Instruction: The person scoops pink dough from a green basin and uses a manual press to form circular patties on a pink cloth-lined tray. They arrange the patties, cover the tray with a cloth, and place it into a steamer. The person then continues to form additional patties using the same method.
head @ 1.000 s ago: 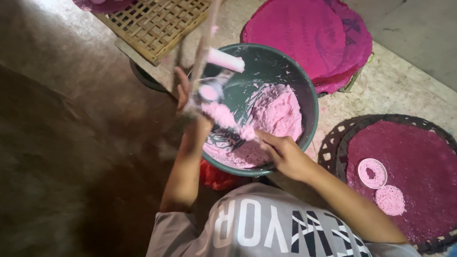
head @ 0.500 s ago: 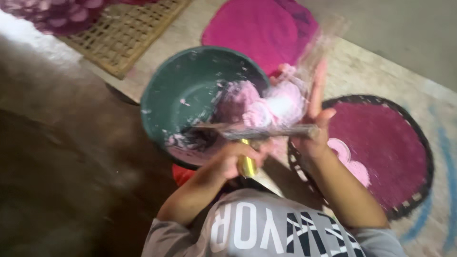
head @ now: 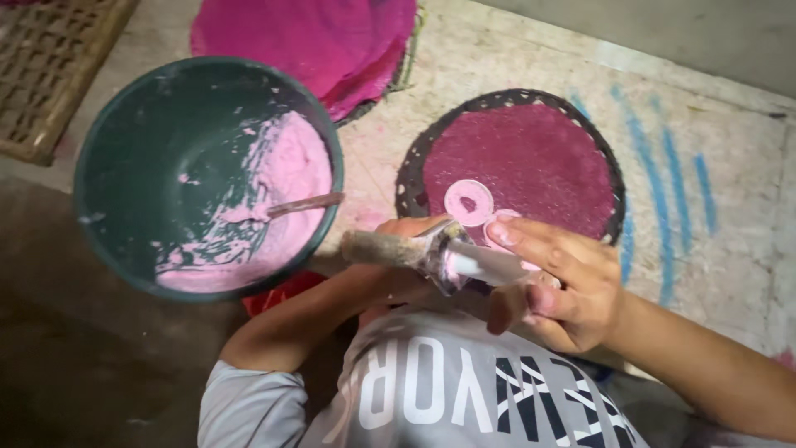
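Paste-caked tool (head: 439,253) gripped by both hands, beside bowl (head: 108,149) rim

Single head camera looks steeply down, close

We wear a light grey short-sleeved T-shirt (head: 431,398), its chest printed with large block letters, some white and some dark navy. The left sleeve (head: 249,406) ends above the elbow in a plain hemmed edge, and the cloth creases softly across the shoulder. Both forearms are bare, with no watch, bracelet or ring visible. Pale pink paste smears the fingertips (head: 507,235) of our right hand (head: 564,282); our left hand (head: 406,249) is mostly hidden.
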